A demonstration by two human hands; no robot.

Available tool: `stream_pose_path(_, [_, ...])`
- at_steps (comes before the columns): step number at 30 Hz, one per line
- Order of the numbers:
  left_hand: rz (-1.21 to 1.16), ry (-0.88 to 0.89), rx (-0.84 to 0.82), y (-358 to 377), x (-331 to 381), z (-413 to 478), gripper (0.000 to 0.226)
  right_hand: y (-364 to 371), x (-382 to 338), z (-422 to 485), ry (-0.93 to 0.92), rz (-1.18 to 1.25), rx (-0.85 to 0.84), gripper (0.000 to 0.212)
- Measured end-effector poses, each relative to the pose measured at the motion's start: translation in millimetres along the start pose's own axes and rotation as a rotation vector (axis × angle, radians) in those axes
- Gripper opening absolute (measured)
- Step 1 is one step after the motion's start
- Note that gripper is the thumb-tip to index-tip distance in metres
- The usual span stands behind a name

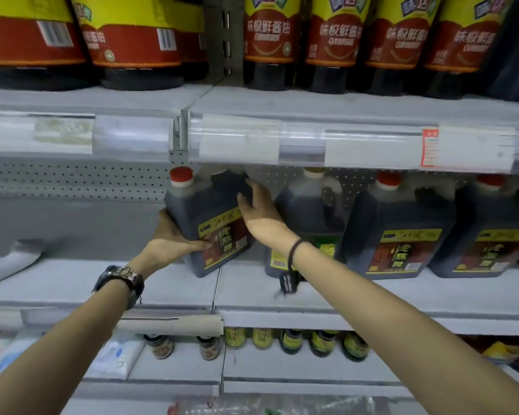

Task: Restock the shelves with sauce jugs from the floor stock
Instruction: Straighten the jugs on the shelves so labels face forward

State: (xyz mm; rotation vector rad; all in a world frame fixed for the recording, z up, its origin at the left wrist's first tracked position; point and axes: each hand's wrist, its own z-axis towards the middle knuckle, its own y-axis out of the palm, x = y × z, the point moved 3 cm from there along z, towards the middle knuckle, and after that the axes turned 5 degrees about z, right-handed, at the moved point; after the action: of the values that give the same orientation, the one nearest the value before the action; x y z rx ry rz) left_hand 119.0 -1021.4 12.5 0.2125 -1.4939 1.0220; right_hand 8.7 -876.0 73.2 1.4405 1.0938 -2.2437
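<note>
Forearms fill the lower frame, ours, reaching from 7 and 5 o'clock toward centre. Middle shelf (372, 298) runs full width, its left stretch bare. Upper shelf (342, 103) carries big yellow-red soy jugs (270, 40), tops cut off by the frame. Dark sauce jug (206, 223) with red cap (181, 176) sits tilted at centre, its bottom corner on the middle shelf, handle partly hidden behind our right hand (259, 211). That hand curls over the jug's upper right side, thumb on its face, fingers wrapped out of sight. Left hand (170, 238) cups the jug's lower left side, thumb across the label; fingers hidden behind it. At 3 o'clock, a green-labelled jug (309, 211) stands partly blocked by our right wrist, then two matching dark jugs (399, 232); the far one cut off at the edge. Small bottles (321, 342) at 6 o'clock, tops hidden by the shelf lip. Price tags (465, 148) blurred, unreadable. Watch (122, 280) on left wrist, black band (294, 253) on right.
</note>
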Motion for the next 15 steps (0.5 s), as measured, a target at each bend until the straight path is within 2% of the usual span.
stream_pose_path(5, [0.035,-0.002,-0.022,-3.4,-12.7,12.3,0.076,3.6,-15.1,40.3,-0.096,-0.036,-0.037,0.039])
stream_pose_path(10, [0.106,-0.017,-0.175,-24.9,-22.6,25.0,0.102,6.9,-14.4,49.9,-0.163,-0.144,-0.068,0.034])
stream_pose_path(15, [0.139,0.061,-0.237,-31.3,-17.8,29.1,0.088,15.7,-20.1,52.6,-0.125,-0.093,-0.030,0.040])
